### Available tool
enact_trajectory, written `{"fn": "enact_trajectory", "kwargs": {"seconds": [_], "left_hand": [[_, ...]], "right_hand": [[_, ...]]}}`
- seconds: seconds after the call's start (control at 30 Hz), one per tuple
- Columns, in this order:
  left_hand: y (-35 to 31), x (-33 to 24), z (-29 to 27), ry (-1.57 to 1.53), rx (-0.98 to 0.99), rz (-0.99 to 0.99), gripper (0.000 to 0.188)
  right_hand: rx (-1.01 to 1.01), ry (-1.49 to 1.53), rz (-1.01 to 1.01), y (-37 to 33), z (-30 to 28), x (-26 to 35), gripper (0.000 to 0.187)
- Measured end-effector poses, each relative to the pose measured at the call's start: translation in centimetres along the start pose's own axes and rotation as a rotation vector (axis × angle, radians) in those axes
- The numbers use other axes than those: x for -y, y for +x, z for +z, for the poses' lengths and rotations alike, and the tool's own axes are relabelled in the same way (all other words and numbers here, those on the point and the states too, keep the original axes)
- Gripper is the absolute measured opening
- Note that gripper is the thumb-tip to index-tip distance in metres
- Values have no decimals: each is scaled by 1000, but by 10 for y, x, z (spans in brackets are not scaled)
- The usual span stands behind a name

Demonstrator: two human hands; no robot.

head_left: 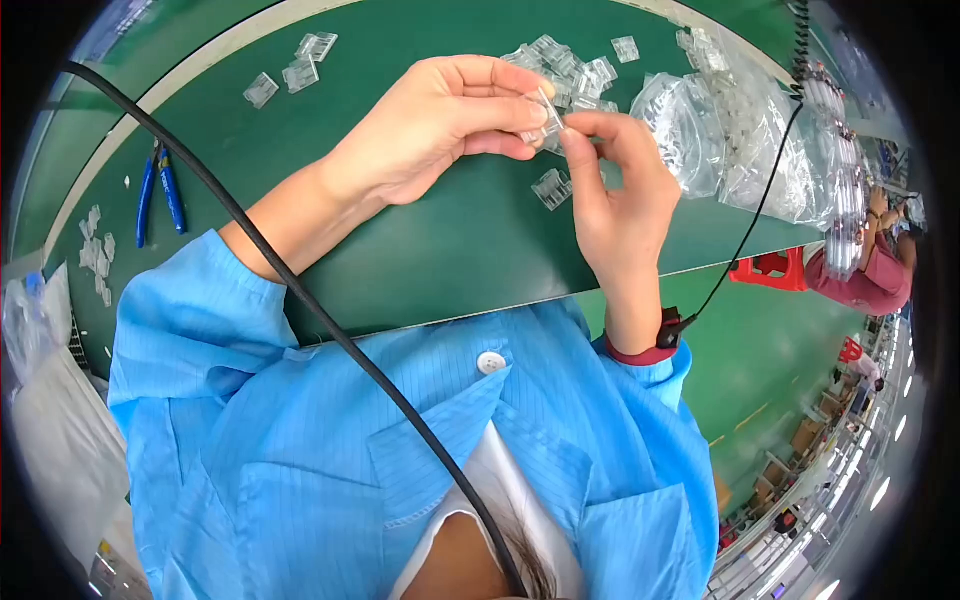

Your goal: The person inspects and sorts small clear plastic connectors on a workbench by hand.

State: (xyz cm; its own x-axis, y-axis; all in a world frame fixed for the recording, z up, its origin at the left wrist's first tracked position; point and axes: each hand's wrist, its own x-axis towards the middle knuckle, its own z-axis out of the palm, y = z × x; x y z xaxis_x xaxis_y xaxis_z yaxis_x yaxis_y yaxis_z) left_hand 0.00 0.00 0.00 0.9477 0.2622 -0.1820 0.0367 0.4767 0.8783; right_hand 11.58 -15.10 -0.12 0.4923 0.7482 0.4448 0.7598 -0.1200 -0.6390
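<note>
Above the green tabletop my left hand (440, 120) pinches a small clear plastic part (549, 122) between thumb and fingers. My right hand (622, 180) is closed too, its thumb and index finger gripping the right end of the same part. The fingertips cover much of it, so its full shape is hidden. Just beyond my hands lies a pile of similar clear plastic parts (572, 75). One loose clear part (552, 188) rests on the table below the held one. A dark red wrist strap (642, 354) with a black cord circles my right wrist.
Blue-handled pliers (158, 195) lie at the left, near several small clear pieces (97, 255). Three clear parts (301, 74) sit at the far left. Clear plastic bags (770, 150) of parts stand at the right. A black cable (290, 275) crosses the view. Another person (865, 265) sits far right.
</note>
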Motion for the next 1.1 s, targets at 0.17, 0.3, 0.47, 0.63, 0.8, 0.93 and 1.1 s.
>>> {"fn": "enact_trajectory", "kwargs": {"seconds": [0.17,0.3,0.47,0.63,0.8,0.93,1.1], "left_hand": [[-7,-2,4,37,-31,76,29],[-15,-23,-33,713,-267,397,24],[-43,-49,-58,1354,-668,442,8],[-48,-50,-59,1839,-575,709,10],[-2,-12,-38,1611,-268,869,15],[20,-13,-8,1580,-257,605,14],[29,-14,-27,1388,37,672,21]], "right_hand": [[-124,194,67,3,-13,-7,14],[-146,-232,127,21,-64,-53,13],[80,-563,152,22,-72,-71,14],[83,-555,137,22,-69,-71,15],[69,-559,148,23,-67,-69,16],[133,-502,134,27,-68,-70,16],[83,-475,152,18,-77,-68,15]]}}
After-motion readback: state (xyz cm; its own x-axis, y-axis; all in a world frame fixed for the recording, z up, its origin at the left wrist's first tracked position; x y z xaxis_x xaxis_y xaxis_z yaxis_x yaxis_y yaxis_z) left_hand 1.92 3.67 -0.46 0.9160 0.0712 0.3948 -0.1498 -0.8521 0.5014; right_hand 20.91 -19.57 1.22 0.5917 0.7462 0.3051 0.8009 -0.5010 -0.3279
